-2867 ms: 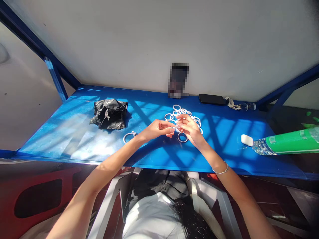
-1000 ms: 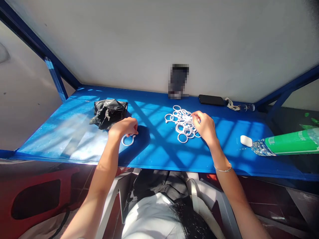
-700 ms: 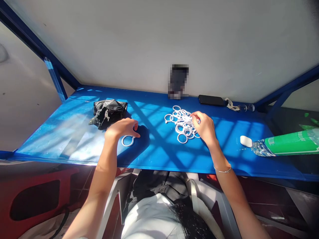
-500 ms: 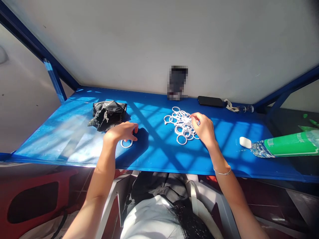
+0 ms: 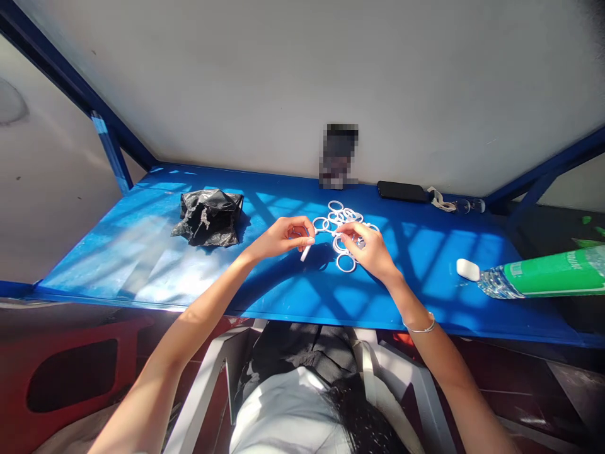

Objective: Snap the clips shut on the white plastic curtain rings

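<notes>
Near the middle of the blue table, my left hand (image 5: 289,238) is closed with thumb and fingers on a white ring (image 5: 306,253), seen almost edge-on below the fingertips. A pile of several white rings (image 5: 346,262) lies just to its right, some overlapping. My right hand (image 5: 366,247) is over this pile and hides part of it. Its thumb and forefinger are pinched together at the pile's left side. Something small and white shows at those fingertips, but I cannot tell what it is.
A crumpled black plastic bag (image 5: 210,217) lies on the left of the table (image 5: 278,296). At the back are a pixelated upright object (image 5: 338,156), a black phone (image 5: 403,191) and glasses (image 5: 463,205). A white case (image 5: 467,270) and a green-labelled bottle (image 5: 558,273) lie at right.
My left hand has moved right from beside the black bag to the pile, carrying the ring up off the table. My right hand has shifted a little left and nearer over the pile.
</notes>
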A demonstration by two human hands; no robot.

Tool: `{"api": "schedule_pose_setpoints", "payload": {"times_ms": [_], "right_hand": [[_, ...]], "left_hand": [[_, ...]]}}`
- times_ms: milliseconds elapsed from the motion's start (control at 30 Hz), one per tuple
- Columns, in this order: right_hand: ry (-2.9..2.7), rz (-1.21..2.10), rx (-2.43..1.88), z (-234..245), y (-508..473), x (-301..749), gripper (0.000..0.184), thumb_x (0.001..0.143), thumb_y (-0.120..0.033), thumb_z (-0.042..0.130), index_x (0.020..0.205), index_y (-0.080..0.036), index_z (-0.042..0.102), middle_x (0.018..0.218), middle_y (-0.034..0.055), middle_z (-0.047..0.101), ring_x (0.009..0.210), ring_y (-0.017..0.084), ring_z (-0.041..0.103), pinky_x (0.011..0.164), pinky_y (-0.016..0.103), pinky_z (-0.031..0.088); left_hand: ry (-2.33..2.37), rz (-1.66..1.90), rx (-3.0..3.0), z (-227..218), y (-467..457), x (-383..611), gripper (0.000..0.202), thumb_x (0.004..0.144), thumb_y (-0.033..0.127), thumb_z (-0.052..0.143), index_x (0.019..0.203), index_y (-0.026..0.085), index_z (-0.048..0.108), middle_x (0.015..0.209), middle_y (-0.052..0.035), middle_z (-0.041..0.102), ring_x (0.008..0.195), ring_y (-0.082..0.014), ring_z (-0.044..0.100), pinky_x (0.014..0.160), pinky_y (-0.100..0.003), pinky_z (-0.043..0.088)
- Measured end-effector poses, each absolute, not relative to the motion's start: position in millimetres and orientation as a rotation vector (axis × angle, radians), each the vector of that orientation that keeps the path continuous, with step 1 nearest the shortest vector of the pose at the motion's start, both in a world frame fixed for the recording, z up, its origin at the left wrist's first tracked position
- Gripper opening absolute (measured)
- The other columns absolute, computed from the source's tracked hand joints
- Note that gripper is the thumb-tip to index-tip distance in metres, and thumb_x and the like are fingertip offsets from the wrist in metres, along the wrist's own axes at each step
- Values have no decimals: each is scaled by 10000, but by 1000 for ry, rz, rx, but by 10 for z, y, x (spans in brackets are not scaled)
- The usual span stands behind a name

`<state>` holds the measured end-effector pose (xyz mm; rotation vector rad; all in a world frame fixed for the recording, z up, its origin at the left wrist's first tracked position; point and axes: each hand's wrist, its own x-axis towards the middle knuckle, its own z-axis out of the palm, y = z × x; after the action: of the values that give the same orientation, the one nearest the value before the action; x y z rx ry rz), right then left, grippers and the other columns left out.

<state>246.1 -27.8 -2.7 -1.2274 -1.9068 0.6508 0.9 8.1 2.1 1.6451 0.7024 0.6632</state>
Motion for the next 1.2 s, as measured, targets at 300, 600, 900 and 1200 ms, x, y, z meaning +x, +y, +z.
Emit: {"api": "schedule_pose_setpoints", "payload": {"times_ms": [300,600,900,1200], "right_hand": [[-1798,890,-1111,-125,-381,2278,255,901,-422,644,1099,-262,656,853,28,667,747,201,611,708,367,531],[-1799,852,-1046,-113,-355,2291,216,912,-427,640,1008,-255,729,881,40,718,750,202,625,734,377,543],[-1752,784,-1105,-118,-345,2330,295,888,-511,666,853,-220,702,820,53,717,696,202,624,668,361,518],[-1870,552,-1124,-118,-337,2361,328,948,-527,583,871,-214,648,786,46,710,663,191,626,621,334,510]], "left_hand": [[535,848,1070,-146,42,373,467,603,404,906,790,139,571,715,8,615,579,-72,540,581,-200,420],[492,745,845,-348,50,509,481,571,365,925,791,152,553,619,30,552,528,-70,494,539,-210,373],[464,719,807,-366,86,644,508,542,401,944,751,140,562,534,55,469,467,-45,429,453,-175,302],[463,746,868,-309,80,576,486,815,609,698,843,133,602,611,-3,559,545,-112,544,547,-234,452]]}}
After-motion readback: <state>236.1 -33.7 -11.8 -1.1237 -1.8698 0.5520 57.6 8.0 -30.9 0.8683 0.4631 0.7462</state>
